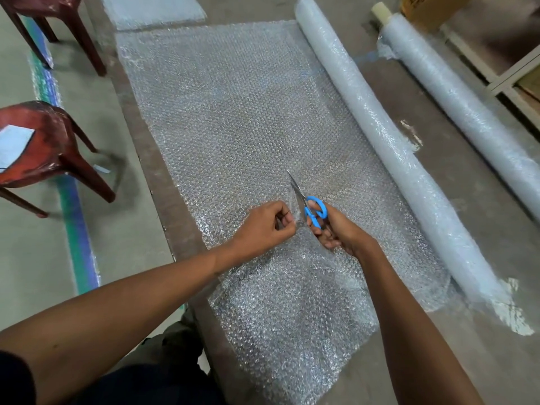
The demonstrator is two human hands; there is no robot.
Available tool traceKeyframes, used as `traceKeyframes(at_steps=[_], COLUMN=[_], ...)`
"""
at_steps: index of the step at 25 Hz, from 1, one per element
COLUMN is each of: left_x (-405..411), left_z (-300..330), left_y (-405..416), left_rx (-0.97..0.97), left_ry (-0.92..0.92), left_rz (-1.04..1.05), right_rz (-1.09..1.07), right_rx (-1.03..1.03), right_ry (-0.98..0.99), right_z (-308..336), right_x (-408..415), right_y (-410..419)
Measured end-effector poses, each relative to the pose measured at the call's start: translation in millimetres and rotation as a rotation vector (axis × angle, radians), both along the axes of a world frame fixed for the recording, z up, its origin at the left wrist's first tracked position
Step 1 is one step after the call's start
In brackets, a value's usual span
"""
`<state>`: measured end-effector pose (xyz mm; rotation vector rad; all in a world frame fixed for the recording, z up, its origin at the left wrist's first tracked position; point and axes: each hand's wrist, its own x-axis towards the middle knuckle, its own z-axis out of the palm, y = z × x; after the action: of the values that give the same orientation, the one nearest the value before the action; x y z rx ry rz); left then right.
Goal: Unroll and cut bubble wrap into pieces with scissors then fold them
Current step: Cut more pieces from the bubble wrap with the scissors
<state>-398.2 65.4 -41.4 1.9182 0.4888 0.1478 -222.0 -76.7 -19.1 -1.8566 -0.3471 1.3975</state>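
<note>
A long sheet of bubble wrap (239,112) lies unrolled on the floor, still joined to its roll (380,135) along the right side. My right hand (336,229) grips blue-handled scissors (314,211), with the steel blades pointing away from me into the sheet. A cut runs from the near edge up to the blades. Just left of the blades, my left hand (268,226) pinches the cut edge of the wrap and holds it slightly raised.
A second roll (467,112) on a cardboard core lies further right, beside a shelf frame (502,74). Two dark red plastic chairs (43,147) stand at the left. A folded bubble wrap piece (152,10) lies at the far end.
</note>
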Motion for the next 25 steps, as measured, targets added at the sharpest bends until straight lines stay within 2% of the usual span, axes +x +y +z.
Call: traceKeyframes(at_steps=[3, 7, 10, 12, 15, 17, 19, 25], left_x=[1.9, 7.9, 9.4, 11.0, 24.2, 34.8, 40.8, 38.4], left_z=[-1.0, -3.4, -3.5, -2.9, -8.2, -17.4, -28.5, -38.2], left_y=[4.5, 23.6, 35.8, 46.4, 72.2, 90.1, 103.7, 117.4], left_rx=[0.070, 0.288, 0.340, 0.400, 0.492, 0.496, 0.496, 0.430], left_ry=[-0.023, -0.046, -0.041, -0.034, 0.000, 0.075, 0.113, 0.041], left_rz=[-0.085, -0.283, -0.363, -0.305, -0.017, 0.094, 0.054, -0.031], right_rz=[0.015, -0.009, -0.027, -0.029, -0.042, -0.041, -0.046, -0.091], right_rx=[0.025, 0.006, 0.004, 0.007, 0.003, -0.016, -0.028, -0.023], right_ry=[-0.022, -0.043, -0.064, -0.078, -0.088, -0.109, -0.117, -0.009], right_z=[3.3, 4.9, 3.5, 2.6, 2.0, 2.3, 2.0, 4.3], right_x=[0.8, -3.0, -4.4, -4.0, -3.9, -3.8, -2.8, -4.8], right_y=[11.6, 27.7, 33.7, 33.2, 29.9, 31.6, 33.7, 38.1])
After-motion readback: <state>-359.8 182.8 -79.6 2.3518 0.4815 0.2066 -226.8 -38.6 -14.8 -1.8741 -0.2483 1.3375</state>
